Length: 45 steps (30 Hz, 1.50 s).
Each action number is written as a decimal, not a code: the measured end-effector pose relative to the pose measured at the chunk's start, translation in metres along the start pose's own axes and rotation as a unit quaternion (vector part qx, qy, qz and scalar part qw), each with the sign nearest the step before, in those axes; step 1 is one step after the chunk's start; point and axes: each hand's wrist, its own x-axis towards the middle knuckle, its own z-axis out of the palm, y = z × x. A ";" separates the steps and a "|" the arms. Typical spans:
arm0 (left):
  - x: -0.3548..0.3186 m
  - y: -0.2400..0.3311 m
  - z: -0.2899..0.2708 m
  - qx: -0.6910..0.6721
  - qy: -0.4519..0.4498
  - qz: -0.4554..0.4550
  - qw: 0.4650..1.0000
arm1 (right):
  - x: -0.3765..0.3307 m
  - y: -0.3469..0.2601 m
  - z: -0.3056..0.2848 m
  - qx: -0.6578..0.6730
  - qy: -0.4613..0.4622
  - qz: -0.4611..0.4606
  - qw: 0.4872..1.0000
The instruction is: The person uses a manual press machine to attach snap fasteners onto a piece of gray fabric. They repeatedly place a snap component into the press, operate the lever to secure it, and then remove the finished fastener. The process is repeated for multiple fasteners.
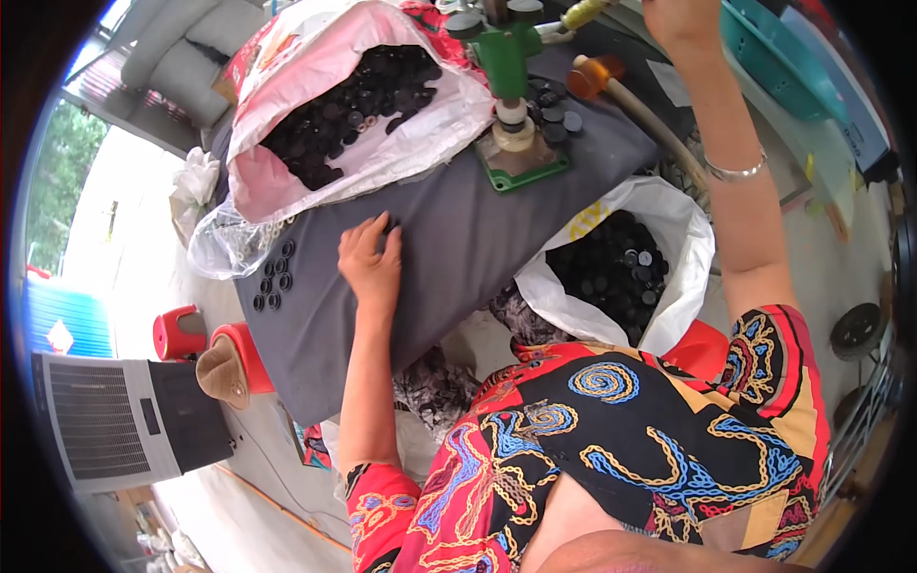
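My left hand (371, 265) rests low over the dark grey cloth, fingers curled, with a small black round piece (391, 223) showing between thumb and forefinger. To its left, several black rings (274, 277) lie in rows. Up at the top edge, my right hand (683, 21) is closed by the yellow-sleeved lever handle (583, 13) of a green hand press (511, 67); the picture's edge cuts off its fingers. The press stands on a green base, a pale round die under its ram. Black discs (554, 119) are heaped beside it.
A large white sack (420, 162) of black caps lies open at the far left of the table (458, 248). Another white sack (693, 248) with black caps stands by my lap. A mallet (659, 124) lies right of the press. An air cooler (105, 420) and red stools (180, 331) stand left.
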 end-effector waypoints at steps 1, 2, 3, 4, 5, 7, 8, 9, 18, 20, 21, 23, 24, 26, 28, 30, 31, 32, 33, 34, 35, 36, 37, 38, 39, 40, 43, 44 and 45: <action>0.014 0.026 0.011 -0.059 -0.004 -0.009 0.998 | 0.000 0.005 -0.004 -0.022 -0.016 -0.016 1.000; 0.025 0.052 0.022 -0.101 -0.017 -0.037 0.994 | -0.002 0.004 -0.006 -0.029 -0.018 -0.015 0.999; 0.033 0.070 0.037 -0.130 -0.040 -0.065 0.989 | -0.002 0.004 -0.006 -0.031 -0.021 -0.015 0.999; 0.042 0.084 0.059 -0.174 -0.032 -0.052 0.983 | 0.000 0.002 -0.009 -0.036 -0.018 -0.018 0.999; 0.050 0.095 0.080 -0.194 -0.033 -0.044 0.979 | 0.003 0.000 -0.012 -0.038 -0.012 -0.017 0.999; 0.048 0.101 0.095 -0.163 -0.028 -0.062 0.984 | -0.002 0.012 0.005 -0.006 -0.027 -0.007 1.000; 0.055 0.105 0.107 -0.154 -0.036 -0.058 0.986 | -0.002 0.009 0.003 -0.007 -0.024 0.003 1.000; 0.058 0.108 0.114 -0.137 -0.033 -0.049 0.989 | -0.003 0.006 0.002 -0.008 -0.021 0.013 1.000; 0.081 0.116 0.148 -0.145 -0.017 -0.060 0.988 | -0.013 -0.003 -0.001 -0.002 -0.005 0.020 1.000; 0.077 0.116 0.153 -0.144 -0.015 -0.072 0.987 | -0.027 -0.007 -0.002 0.027 0.008 0.044 0.999; 0.075 0.115 0.154 -0.139 -0.016 -0.077 0.987 | -0.034 -0.002 -0.008 0.016 -0.009 0.025 1.000; 0.079 0.117 0.151 -0.125 -0.012 -0.083 0.989 | -0.050 0.003 -0.019 -0.024 -0.070 -0.049 0.996; 0.078 0.117 0.150 -0.131 -0.018 -0.087 0.987 | -0.061 0.004 -0.022 -0.043 -0.101 -0.086 0.990; 0.077 0.116 0.147 -0.141 -0.026 -0.095 0.985 | -0.098 0.013 -0.026 0.025 -0.082 -0.102 0.991; 0.070 0.115 0.140 -0.175 -0.042 -0.089 0.980 | -0.152 0.037 -0.041 -0.003 -0.076 -0.168 0.983; 0.070 0.112 0.134 -0.177 -0.031 -0.071 0.981 | -0.172 0.044 -0.042 0.016 -0.059 -0.163 0.985; 0.061 0.111 0.125 -0.152 -0.034 -0.058 0.986 | -0.171 0.045 -0.041 0.018 -0.059 -0.158 0.986; 0.057 0.110 0.115 -0.127 -0.030 -0.038 0.991 | -0.164 0.046 -0.041 0.021 -0.059 -0.161 0.985; 0.045 0.106 0.105 -0.133 -0.024 -0.024 0.990 | -0.162 0.044 -0.043 0.011 -0.068 -0.157 0.985; 0.035 0.101 0.096 -0.150 -0.023 -0.036 0.988 | -0.159 0.042 -0.047 -0.001 -0.079 -0.155 0.985; 0.023 0.096 0.088 -0.167 -0.027 -0.052 0.984 | -0.161 0.039 -0.048 -0.013 -0.089 -0.147 0.985; 0.014 0.090 0.082 -0.185 -0.032 -0.066 0.980 | -0.154 0.035 -0.047 -0.016 -0.085 -0.142 0.986; 0.003 0.083 0.078 -0.185 -0.039 -0.083 0.978 | -0.140 0.028 -0.045 -0.022 -0.078 -0.133 0.988; -0.008 0.075 0.076 -0.184 -0.042 -0.101 0.977 | -0.124 0.023 -0.042 -0.025 -0.073 -0.125 0.989; -0.016 0.071 0.073 -0.183 -0.046 -0.120 0.975 | -0.106 0.017 -0.036 -0.010 -0.073 -0.100 0.992; -0.019 0.070 0.066 -0.172 -0.046 -0.124 0.976 | -0.087 0.012 -0.026 0.008 -0.074 -0.072 0.995; -0.021 0.073 0.047 -0.128 -0.049 -0.107 0.985 | -0.031 0.006 0.013 -0.068 -0.037 -0.102 0.992; -0.015 0.078 0.050 -0.117 -0.063 -0.069 0.989 | -0.010 -0.001 0.015 -0.043 0.003 -0.061 0.997; -0.026 0.072 0.038 -0.062 -0.050 -0.071 0.994 | 0.003 0.025 0.020 0.014 -0.001 0.020 1.000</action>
